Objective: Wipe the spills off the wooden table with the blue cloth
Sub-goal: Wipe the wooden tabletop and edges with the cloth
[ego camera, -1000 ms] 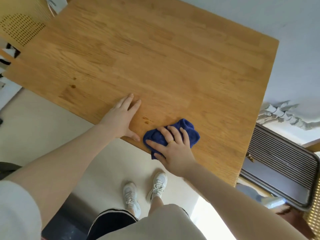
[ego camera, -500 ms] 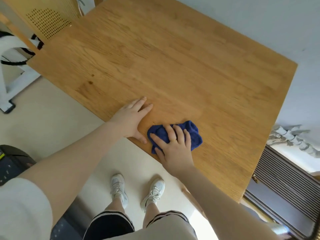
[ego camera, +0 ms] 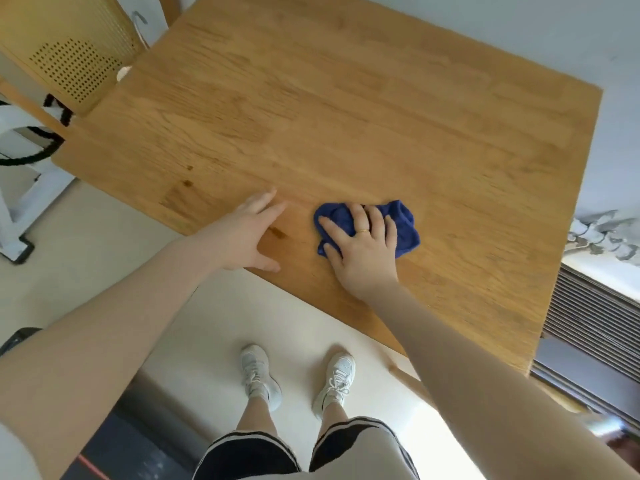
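Note:
A bunched blue cloth (ego camera: pixel 403 225) lies near the front edge of the wooden table (ego camera: pixel 363 109). My right hand (ego camera: pixel 362 247) presses flat on the cloth with fingers spread. My left hand (ego camera: pixel 247 233) rests flat on the bare wood just left of it, thumb at the table edge. A small brown spill (ego camera: pixel 277 232) shows between the two hands. Two more brown spots sit further left: one (ego camera: pixel 187 183) and a smaller one (ego camera: pixel 189 167) above it.
A perforated yellow chair back (ego camera: pixel 69 53) stands at the table's far left corner. A white frame (ego camera: pixel 20 188) stands on the floor at left. A ribbed radiator (ego camera: pixel 595 323) lines the right wall. My feet stand just before the table's front edge.
My right hand has slid the cloth to the right, away from my left hand, uncovering a brown smear between them. The view has shifted a little.

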The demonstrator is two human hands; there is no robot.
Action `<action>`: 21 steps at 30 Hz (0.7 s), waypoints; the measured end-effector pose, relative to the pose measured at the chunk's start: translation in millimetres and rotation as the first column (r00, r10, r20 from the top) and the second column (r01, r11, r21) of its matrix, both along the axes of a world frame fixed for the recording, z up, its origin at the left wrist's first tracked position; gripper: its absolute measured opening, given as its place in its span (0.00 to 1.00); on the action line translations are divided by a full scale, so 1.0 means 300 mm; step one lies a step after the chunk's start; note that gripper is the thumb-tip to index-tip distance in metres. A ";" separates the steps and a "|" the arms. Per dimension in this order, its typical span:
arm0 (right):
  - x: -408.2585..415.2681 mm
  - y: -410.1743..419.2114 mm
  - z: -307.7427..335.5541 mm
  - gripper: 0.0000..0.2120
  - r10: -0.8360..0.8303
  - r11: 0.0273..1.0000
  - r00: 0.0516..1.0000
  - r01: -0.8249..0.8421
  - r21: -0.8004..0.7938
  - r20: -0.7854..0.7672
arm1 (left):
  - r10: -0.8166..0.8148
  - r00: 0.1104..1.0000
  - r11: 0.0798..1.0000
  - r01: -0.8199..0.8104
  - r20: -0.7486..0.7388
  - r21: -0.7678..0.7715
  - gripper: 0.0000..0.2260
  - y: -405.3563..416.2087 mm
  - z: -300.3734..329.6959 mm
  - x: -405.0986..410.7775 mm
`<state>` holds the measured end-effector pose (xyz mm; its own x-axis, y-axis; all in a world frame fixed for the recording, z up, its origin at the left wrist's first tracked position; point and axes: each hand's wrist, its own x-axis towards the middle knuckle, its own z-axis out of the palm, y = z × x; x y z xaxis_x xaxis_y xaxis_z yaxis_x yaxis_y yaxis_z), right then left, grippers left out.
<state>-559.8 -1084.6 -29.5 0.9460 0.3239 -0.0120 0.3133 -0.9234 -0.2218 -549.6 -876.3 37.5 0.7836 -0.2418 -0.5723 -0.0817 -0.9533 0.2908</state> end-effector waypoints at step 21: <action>-0.146 0.143 -0.013 0.18 0.225 0.974 0.974 -0.225 0.005 0.011 | -0.397 0.912 0.888 0.352 0.106 0.295 0.54 0.295 -0.050 0.180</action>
<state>-603.7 -1041.7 -33.4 0.8488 0.5287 0.0000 0.5154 -0.8274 -0.2231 -495.5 -787.8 22.4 0.7501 -0.3927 -0.5320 -0.4715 -0.8817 -0.0139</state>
